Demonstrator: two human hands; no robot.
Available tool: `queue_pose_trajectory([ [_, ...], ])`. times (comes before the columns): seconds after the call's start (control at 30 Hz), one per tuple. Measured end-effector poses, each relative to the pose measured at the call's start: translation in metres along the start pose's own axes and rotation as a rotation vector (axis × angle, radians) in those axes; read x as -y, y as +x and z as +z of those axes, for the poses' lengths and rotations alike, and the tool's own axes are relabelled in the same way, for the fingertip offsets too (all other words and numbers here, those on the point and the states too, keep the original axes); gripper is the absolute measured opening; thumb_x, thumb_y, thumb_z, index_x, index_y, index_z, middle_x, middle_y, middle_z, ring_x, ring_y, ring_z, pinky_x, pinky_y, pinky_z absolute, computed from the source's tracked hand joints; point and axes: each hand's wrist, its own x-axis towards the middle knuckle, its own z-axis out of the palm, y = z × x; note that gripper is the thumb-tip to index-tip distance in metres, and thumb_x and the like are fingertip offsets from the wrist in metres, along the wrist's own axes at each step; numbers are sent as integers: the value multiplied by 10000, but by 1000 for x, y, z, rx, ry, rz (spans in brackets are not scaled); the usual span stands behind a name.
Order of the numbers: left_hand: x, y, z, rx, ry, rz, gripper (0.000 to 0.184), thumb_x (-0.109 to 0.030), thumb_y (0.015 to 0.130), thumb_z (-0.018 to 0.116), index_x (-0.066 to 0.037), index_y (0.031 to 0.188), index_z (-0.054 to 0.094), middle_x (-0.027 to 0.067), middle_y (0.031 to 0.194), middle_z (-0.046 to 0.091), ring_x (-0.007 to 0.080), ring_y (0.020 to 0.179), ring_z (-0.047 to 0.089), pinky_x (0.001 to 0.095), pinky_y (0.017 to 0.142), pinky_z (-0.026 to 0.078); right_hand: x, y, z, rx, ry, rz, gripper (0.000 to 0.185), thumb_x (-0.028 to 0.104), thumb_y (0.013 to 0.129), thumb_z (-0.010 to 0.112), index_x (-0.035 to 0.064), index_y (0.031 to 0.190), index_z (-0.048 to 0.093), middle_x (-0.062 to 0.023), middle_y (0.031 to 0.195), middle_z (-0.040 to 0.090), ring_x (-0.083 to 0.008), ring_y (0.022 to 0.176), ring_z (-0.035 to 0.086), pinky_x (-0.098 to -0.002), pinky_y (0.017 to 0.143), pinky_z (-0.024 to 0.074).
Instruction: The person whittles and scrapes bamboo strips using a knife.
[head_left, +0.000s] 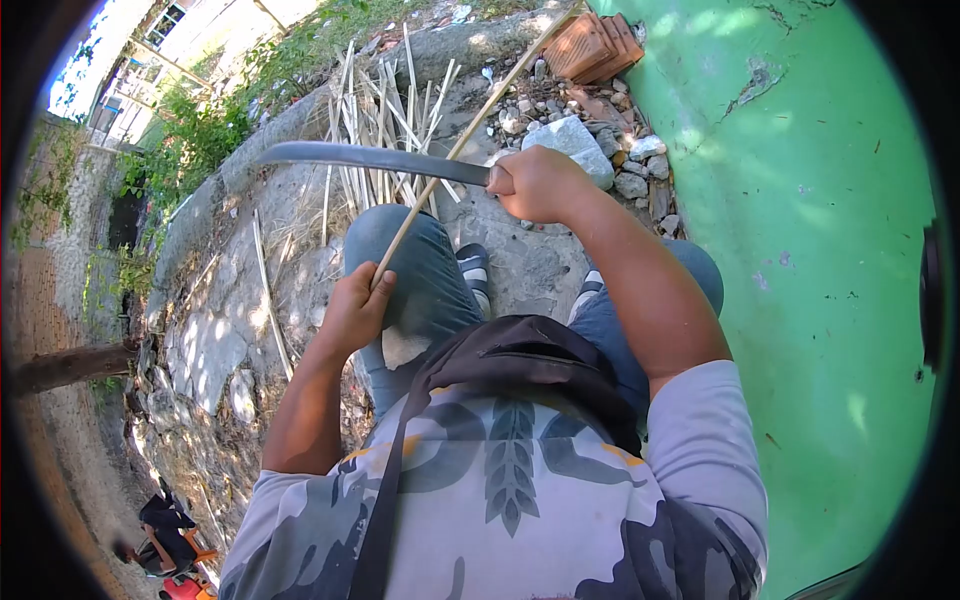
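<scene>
- Firmly, the right hand closes around the handle of a long, slightly curved grey metal knife, its blade pointing left.
- The left hand pinches the lower end of a long, thin tan wooden strip near the left knee.
- That strip slants up and right, crossing the blade; whether they touch, I cannot tell.
- Beyond lie a loose pile of pale split sticks, a light grey stone block and stacked orange-red bricks.

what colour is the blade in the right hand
The blade is grey, best seen in the head view.
</scene>
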Motion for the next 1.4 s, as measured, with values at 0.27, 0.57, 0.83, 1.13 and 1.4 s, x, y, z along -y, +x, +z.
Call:
queue_pose_trajectory([
  [0.27, -5, 2, -2, -5, 3, -9, 418, -376, 1078, 569, -7, 883, 552, 101, 645, 492, 181, 604, 433, 407, 575, 404, -26, 8, -8, -88, 13, 79, 165, 243, 832, 728, 105, 920, 747, -164, 819, 723, -370, 800, 701, -457, 743, 548],
  [0.57, -8, -2, -4, -2, 2, -23, 392, -349, 1080, 569, -9, 886, 554, 82, 647, 498, 172, 612, 431, 393, 576, 403, -36, 11, -15, -34, 90, 197, 199, 258, 810, 757, 98, 927, 736, -141, 862, 739, -358, 844, 708, -447, 761, 546],
  [0.83, 0, -2, -1, -3, -70, 4, 401, -351, 1081, 572, -10, 871, 541, 64, 650, 496, 148, 617, 423, 372, 571, 397, -14, 1, -24, -34, -21, 89, 158, 211, 803, 715, 81, 892, 718, -143, 856, 736, -352, 831, 709, -444, 759, 545],
  [1.13, -1, -1, -3, 20, -61, -7, 394, -347, 1086, 571, -18, 871, 536, 8, 668, 454, 110, 646, 395, 343, 568, 376, 2, -2, -30, 86, -83, 164, 222, 242, 832, 701, 209, 1035, 785, -87, 1028, 768, -310, 983, 730, -423, 879, 570],
  [1.4, 0, 0, -6, 55, -161, -29, 395, -364, 1101, 537, -42, 872, 531, -31, 705, 451, 85, 664, 374, 320, 573, 363, -50, 8, -27, -176, 68, 186, 178, 262, 831, 718, 109, 921, 731, -134, 890, 743, -349, 885, 710, -445, 794, 551],
])
